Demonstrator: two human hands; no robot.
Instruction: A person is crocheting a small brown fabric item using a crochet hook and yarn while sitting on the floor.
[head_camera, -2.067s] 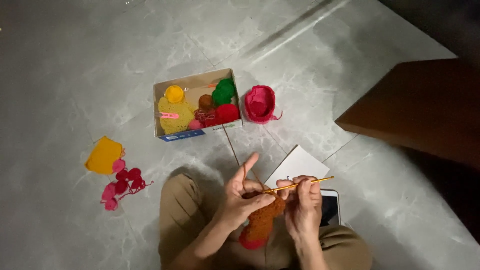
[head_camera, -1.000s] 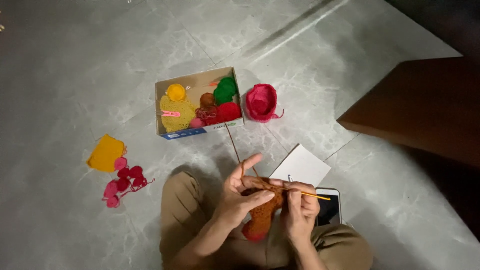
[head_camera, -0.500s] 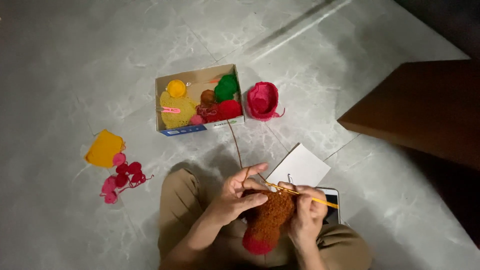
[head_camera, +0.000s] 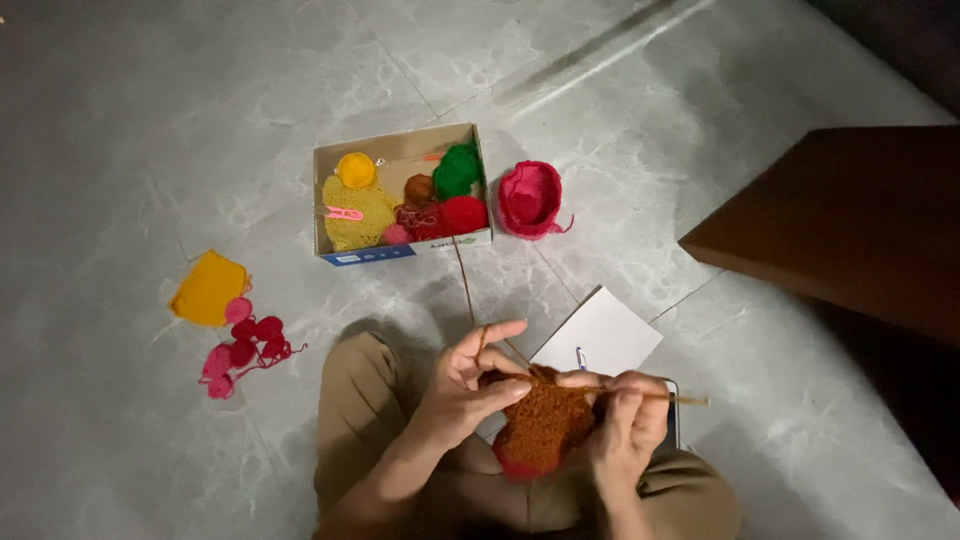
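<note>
1. The grey tiled floor (head_camera: 180, 110) lies open on the left and top; a brown wooden piece (head_camera: 850, 220) closes the right edge.
2. A cardboard box (head_camera: 398, 160) of coloured yarn sits ahead, blue strip along its front.
3. The brown crochet piece (head_camera: 545, 425), red-edged, is over the lap, pinched by the left hand (head_camera: 470, 385).
4. The right hand (head_camera: 630, 420) is pressed around a crochet hook (head_camera: 670, 397).

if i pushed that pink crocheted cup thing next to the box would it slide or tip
The pink crocheted cup is yarn with soft, slumped walls, so it would probably squash before sliding. It sits wide and low on the smooth tile floor, so tipping seems unlikely. It probably weighs little.
</note>
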